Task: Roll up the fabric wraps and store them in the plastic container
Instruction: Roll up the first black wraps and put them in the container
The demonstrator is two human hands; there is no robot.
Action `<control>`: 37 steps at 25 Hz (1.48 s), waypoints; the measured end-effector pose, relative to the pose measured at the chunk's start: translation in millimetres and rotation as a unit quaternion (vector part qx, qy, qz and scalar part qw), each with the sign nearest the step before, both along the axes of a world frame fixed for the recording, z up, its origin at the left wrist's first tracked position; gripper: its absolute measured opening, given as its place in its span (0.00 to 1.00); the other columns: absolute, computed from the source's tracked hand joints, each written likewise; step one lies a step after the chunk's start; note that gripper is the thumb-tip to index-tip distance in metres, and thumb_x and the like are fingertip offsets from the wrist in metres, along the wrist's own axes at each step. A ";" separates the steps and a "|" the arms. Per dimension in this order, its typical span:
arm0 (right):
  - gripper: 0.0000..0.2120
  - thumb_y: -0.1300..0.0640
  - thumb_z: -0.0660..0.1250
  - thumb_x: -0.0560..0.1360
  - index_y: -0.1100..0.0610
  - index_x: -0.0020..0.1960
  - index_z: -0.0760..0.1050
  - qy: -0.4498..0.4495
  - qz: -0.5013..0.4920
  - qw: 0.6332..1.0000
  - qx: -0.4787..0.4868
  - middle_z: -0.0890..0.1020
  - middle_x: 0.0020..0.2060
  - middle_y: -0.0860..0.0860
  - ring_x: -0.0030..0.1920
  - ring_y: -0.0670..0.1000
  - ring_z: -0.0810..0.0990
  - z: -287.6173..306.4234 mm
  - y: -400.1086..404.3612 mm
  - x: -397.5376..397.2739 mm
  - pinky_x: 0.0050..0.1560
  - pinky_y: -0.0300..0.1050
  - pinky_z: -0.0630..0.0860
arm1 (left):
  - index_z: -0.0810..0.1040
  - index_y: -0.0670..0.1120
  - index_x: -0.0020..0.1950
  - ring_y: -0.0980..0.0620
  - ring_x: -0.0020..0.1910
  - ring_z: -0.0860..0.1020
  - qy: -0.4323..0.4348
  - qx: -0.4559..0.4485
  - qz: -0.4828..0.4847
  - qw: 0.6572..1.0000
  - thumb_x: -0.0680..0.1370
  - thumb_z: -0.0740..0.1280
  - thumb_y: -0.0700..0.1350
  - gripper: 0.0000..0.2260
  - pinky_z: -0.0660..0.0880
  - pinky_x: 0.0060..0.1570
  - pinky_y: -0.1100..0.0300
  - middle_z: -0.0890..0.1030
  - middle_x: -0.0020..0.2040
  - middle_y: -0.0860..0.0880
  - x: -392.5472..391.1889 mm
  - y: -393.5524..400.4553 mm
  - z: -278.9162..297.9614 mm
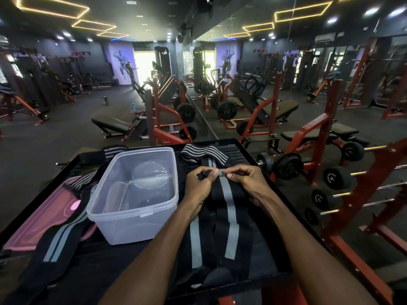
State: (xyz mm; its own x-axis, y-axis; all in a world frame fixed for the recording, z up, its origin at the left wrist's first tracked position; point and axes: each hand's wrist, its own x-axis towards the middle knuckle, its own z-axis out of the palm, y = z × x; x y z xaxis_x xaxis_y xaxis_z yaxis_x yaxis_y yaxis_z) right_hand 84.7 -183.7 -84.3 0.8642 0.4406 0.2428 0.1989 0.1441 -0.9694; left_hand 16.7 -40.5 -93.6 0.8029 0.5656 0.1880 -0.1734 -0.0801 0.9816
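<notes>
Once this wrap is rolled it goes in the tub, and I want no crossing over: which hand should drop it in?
Probably the left hand: the plastic container sits directly beside it, while the right hand, also pinching the wrap, would cross over.

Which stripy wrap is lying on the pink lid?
The wrap at the left, with pale blue-grey stripes. It drapes across the pink lid. The one in the hands lies right of the container.

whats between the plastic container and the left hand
Nothing but a narrow strip of black mat separates the plastic container from the left hand, head view.
</notes>
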 end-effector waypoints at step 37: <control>0.05 0.69 0.70 0.74 0.66 0.49 0.82 -0.065 -0.026 0.998 -0.010 0.85 0.44 0.54 0.45 0.44 0.83 2.2 -6.8 -1.6 0.49 0.36 0.77 | 0.86 0.48 0.49 0.52 0.49 0.84 0.017 0.010 -0.075 0.997 0.74 0.74 0.51 0.08 0.79 0.53 0.59 0.87 0.46 0.49 2.5 -7.3 -1.9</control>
